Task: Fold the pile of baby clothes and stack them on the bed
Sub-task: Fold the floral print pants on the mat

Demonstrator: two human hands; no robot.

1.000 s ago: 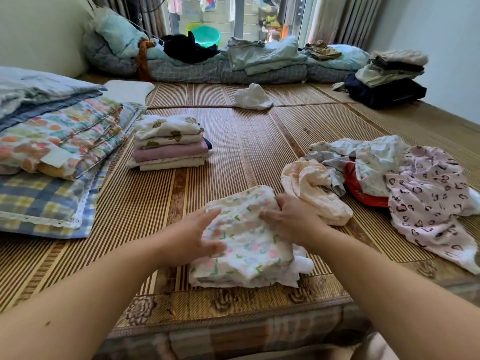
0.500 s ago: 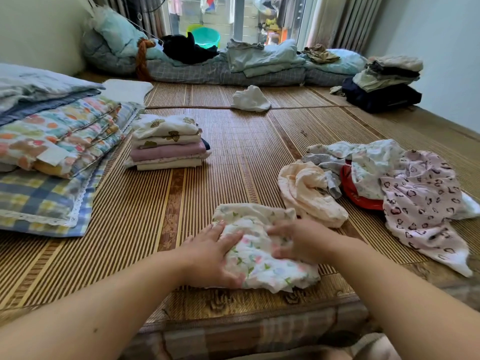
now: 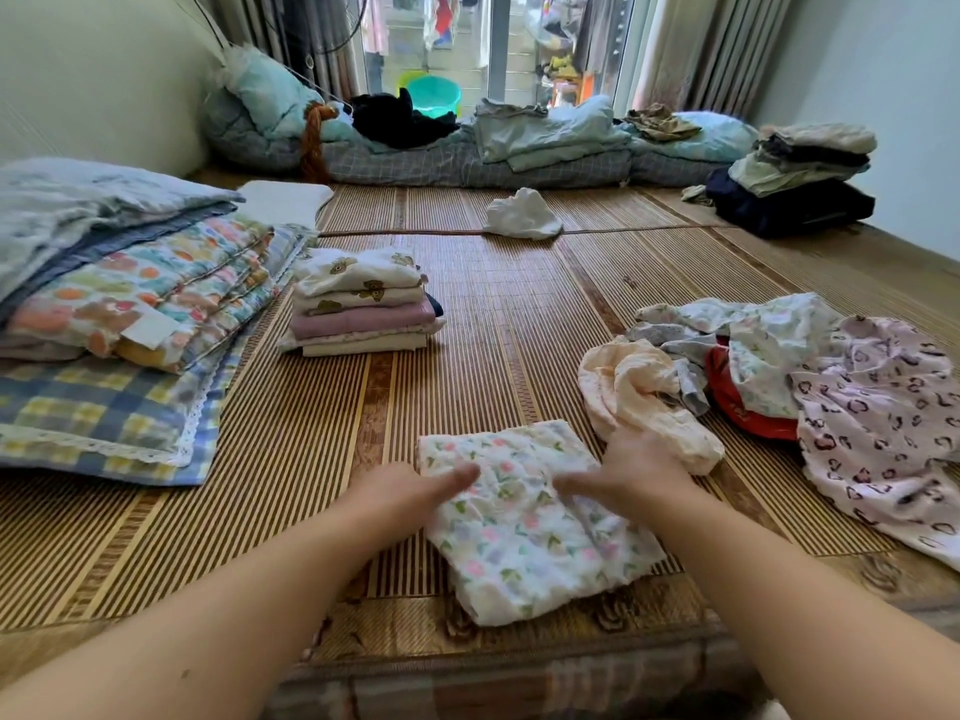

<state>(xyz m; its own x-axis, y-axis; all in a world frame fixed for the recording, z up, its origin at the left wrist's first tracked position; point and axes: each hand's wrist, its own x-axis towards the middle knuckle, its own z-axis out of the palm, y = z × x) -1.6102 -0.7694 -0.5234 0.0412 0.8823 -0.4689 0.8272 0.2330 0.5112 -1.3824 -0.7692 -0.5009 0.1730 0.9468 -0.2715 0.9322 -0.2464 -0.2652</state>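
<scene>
The folded floral cloth (image 3: 519, 548) lies on the mat (image 3: 311, 459) near the bed's front edge, between both hands. The left hand (image 3: 410, 493) rests flat on its left edge and the right hand (image 3: 626, 472) on its far right corner, fingers straight though blurred. It is a neat rectangle, white with small pastel flowers. Its long axis runs away from the person, with the far end leaning left.

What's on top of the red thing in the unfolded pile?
A pale floral garment covers most of the red thing; a grey cloth lies against its left edge. Only its lower left rim shows; the rest is hidden.
</scene>
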